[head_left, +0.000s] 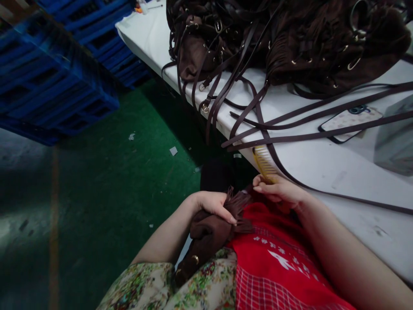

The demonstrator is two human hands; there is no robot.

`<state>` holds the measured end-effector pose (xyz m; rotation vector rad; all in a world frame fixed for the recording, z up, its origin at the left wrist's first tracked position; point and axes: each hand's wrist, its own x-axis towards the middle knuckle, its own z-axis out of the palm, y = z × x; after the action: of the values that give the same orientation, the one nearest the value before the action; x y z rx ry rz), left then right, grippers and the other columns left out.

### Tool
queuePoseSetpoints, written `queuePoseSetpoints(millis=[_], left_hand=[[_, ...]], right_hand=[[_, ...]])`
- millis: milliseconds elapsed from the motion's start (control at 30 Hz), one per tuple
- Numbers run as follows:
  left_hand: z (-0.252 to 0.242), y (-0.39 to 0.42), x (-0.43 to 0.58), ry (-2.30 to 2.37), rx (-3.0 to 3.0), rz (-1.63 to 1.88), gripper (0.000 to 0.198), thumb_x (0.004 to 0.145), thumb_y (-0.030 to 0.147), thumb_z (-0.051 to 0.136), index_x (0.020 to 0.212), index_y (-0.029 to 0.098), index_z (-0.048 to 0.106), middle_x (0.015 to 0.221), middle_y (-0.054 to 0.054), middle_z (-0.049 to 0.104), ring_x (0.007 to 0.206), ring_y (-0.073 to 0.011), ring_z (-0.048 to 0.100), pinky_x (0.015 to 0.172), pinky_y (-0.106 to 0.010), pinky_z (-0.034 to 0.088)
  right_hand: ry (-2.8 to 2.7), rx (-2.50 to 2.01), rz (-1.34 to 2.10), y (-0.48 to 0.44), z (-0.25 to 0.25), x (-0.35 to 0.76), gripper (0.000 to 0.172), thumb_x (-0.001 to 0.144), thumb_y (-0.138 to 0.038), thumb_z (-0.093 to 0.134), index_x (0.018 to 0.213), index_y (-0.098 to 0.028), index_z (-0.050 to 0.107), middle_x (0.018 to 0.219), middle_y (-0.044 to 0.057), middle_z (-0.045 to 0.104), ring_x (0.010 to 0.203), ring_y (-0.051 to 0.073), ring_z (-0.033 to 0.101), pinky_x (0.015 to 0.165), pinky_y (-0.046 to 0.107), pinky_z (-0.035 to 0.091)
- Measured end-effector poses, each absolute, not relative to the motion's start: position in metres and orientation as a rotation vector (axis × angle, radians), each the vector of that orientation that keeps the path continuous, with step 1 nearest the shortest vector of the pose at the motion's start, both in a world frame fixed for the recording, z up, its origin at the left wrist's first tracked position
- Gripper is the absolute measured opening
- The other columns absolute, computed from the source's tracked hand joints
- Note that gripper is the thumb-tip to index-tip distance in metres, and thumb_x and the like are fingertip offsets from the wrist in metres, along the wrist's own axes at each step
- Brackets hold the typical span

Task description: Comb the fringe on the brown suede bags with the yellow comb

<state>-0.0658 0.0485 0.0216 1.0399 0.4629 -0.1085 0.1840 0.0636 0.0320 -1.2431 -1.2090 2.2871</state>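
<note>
My left hand [214,206] is closed over a dark brown suede bag [206,237] with fringe, pressing it against my lap just below the table edge. My right hand [279,191] pinches a yellow comb [263,164], whose teeth point up over the edge of the white table [322,163]. The comb sits close to the brown fringe [238,204] sticking out past my left fingers. A red apron [274,258] covers my lap under both hands.
A heap of brown fringed bags [290,38] with long straps [245,107] trailing over the edge fills the far part of the table. A phone [350,122] lies under straps at the right. Blue pallets [58,64] stand on the green floor [129,172] to the left.
</note>
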Motion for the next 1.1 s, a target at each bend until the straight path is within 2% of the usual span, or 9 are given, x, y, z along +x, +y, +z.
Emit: queuePoseSetpoints(millis=[33,100,167,233,367,567,700,867,1100], left_hand=[[0.021,0.046,-0.065,0.455,1.005,-0.091,0.04,0.066,0.044,0.077,0.086,0.01,0.07,0.085,-0.005,0.071,0.078,-0.0173,0.065,0.076,-0.026,0.052],[0.021,0.041,-0.066,0.472,0.942,-0.065,0.037,0.067,0.042,0.077,0.085,0.011,0.07,0.085,-0.005,0.071,0.078,-0.0159,0.064,0.077,-0.026,0.051],[0.022,0.038,-0.07,0.526,0.89,-0.013,0.035,0.066,0.038,0.078,0.086,0.011,0.069,0.085,-0.004,0.071,0.077,-0.0149,0.064,0.078,-0.026,0.05],[0.026,0.035,-0.079,0.619,0.843,0.075,0.033,0.064,0.035,0.079,0.085,0.011,0.069,0.084,-0.005,0.07,0.076,-0.0146,0.063,0.079,-0.027,0.05],[0.031,0.027,-0.097,0.852,0.773,0.32,0.031,0.063,0.03,0.08,0.082,0.009,0.068,0.079,-0.005,0.068,0.074,-0.0139,0.061,0.08,-0.027,0.049],[0.029,0.012,-0.087,0.886,0.699,0.421,0.034,0.062,0.031,0.08,0.085,0.009,0.069,0.082,-0.005,0.068,0.075,-0.0137,0.061,0.08,-0.027,0.049],[0.029,0.007,-0.075,0.885,0.694,0.423,0.036,0.059,0.033,0.082,0.085,0.011,0.069,0.082,-0.004,0.068,0.077,-0.0144,0.061,0.082,-0.029,0.048],[0.033,0.005,-0.065,0.711,0.827,0.371,0.034,0.072,0.043,0.072,0.077,0.01,0.064,0.076,-0.004,0.063,0.074,-0.0132,0.058,0.08,-0.028,0.047],[0.031,-0.001,-0.055,0.82,0.973,0.518,0.045,0.084,0.054,0.055,0.068,0.012,0.052,0.065,0.0,0.048,0.06,-0.0081,0.043,0.059,-0.022,0.038]], right_hand=[[-1.228,-1.308,2.194,0.063,0.032,0.185,0.036,0.072,-0.048,0.069,0.087,-0.02,0.052,0.052,-0.012,0.034,0.039,0.004,0.022,0.035,0.017,0.016],[-1.359,-1.425,1.969,0.06,0.035,0.183,0.038,0.073,-0.05,0.067,0.089,-0.019,0.053,0.056,-0.008,0.044,0.044,0.007,0.036,0.04,0.019,0.029],[-1.518,-1.529,1.708,0.053,0.041,0.179,0.041,0.073,-0.053,0.066,0.094,-0.018,0.056,0.071,-0.001,0.058,0.062,0.013,0.053,0.055,0.023,0.043],[-1.623,-1.584,1.528,0.044,0.046,0.175,0.042,0.079,-0.056,0.058,0.096,-0.018,0.059,0.084,0.004,0.065,0.076,0.018,0.059,0.067,0.027,0.046],[-1.702,-1.591,1.363,0.025,0.05,0.165,0.041,0.092,-0.053,0.037,0.094,-0.018,0.059,0.083,0.007,0.066,0.075,0.02,0.061,0.069,0.031,0.047],[-2.266,-1.286,0.937,-0.006,0.05,0.138,0.02,0.095,-0.028,0.039,0.103,-0.02,0.055,0.096,0.008,0.066,0.08,0.019,0.063,0.072,0.028,0.048],[-2.667,-1.182,0.595,-0.011,0.047,0.127,0.029,0.088,-0.011,0.044,0.115,-0.018,0.054,0.103,0.009,0.066,0.084,0.019,0.062,0.071,0.026,0.047],[-2.696,-1.317,0.702,0.001,0.035,0.123,0.03,0.087,-0.01,0.045,0.115,-0.018,0.054,0.1,0.007,0.067,0.085,0.018,0.063,0.071,0.025,0.047],[-2.654,-1.571,0.734,0.015,0.024,0.127,0.026,0.089,-0.013,0.043,0.112,-0.018,0.055,0.093,0.008,0.069,0.082,0.019,0.065,0.066,0.025,0.045]])
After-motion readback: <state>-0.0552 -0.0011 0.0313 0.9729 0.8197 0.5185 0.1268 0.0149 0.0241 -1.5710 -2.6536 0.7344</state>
